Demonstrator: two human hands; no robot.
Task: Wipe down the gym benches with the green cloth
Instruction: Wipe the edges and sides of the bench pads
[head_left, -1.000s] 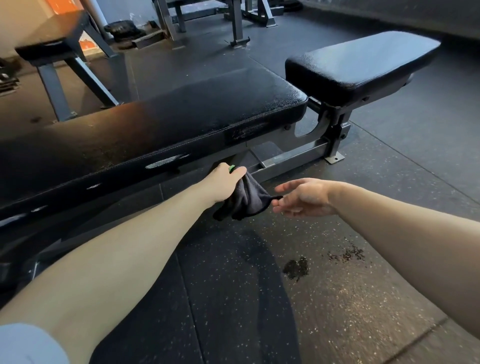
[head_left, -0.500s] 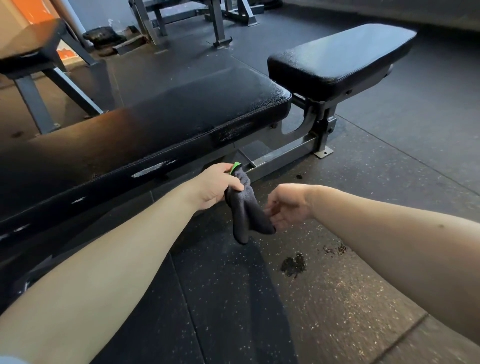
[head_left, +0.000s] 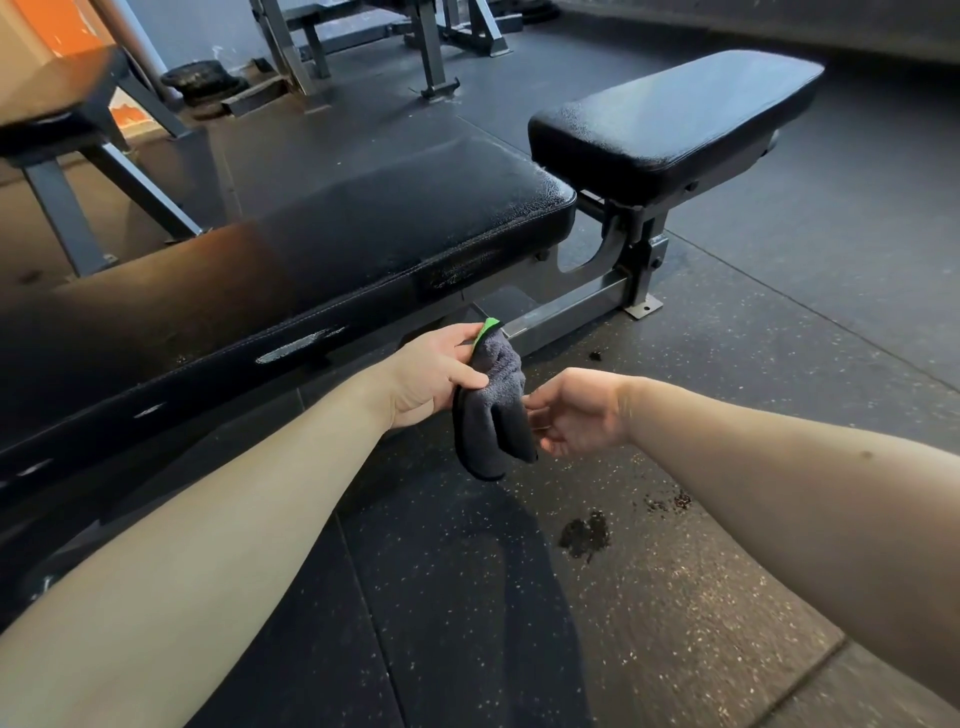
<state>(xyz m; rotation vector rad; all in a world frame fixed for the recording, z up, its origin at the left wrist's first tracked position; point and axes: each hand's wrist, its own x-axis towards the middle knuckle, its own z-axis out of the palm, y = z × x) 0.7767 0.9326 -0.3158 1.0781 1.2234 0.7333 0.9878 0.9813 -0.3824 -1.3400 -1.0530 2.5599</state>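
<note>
You're gripping the hanging cloth (head_left: 493, 415) with your left hand (head_left: 436, 374), right hand (head_left: 576, 415) hovering open beside it, likely to refold.

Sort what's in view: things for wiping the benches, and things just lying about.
For the job: green-edged cloth, left hand gripping it, right hand beside it, long bench pad, short seat pad.
Lying about: weight plates by the wall, dark patch on the floor, rack frame behind.
</note>
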